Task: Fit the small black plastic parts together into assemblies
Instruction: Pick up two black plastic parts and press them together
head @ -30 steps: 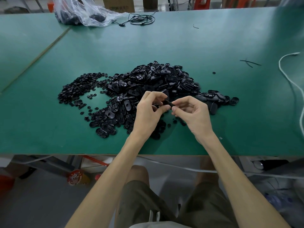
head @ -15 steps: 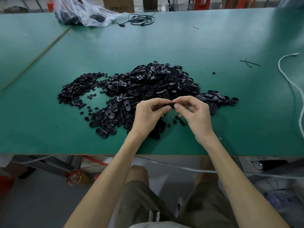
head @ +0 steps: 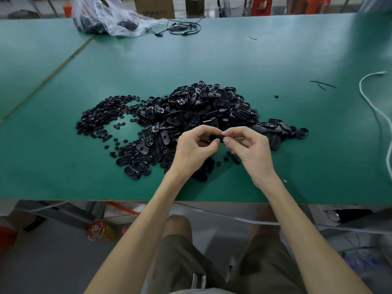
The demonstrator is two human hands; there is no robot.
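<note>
Right now your left hand (head: 194, 148) and right hand (head: 251, 147) meet just above the near edge of the heap, and both pinch one small black plastic part (head: 216, 137) between thumb and fingertips. Your fingers are curled tight around it, so only a short, smooth, rounded stretch of it shows between the two hands; whether it is one piece or two pressed together cannot be told.

Beyond your knuckles lies the heap of oval black parts (head: 203, 109), glossy, flat and rounded at the ends, many with a hole or moulded ribs in the middle. It is piled thickest at the far middle and thins toward the near left. To the left of it spreads a looser scatter of small round black pieces (head: 99, 115), button-like and duller. A few of the same small rounds (head: 228, 158) sit on the bare surface under and between your wrists.

All of this rests on the green table (head: 297, 145), which has a matte, slightly mottled top and a pale edge along the near side.

At the far left, a crumpled clear plastic bag (head: 112, 20) holds more dark pieces, though their shape is too blurred to tell. A thin black cable (head: 184, 28) lies coiled just right of the bag, and a white cord (head: 375, 107) curves along the right edge.
</note>
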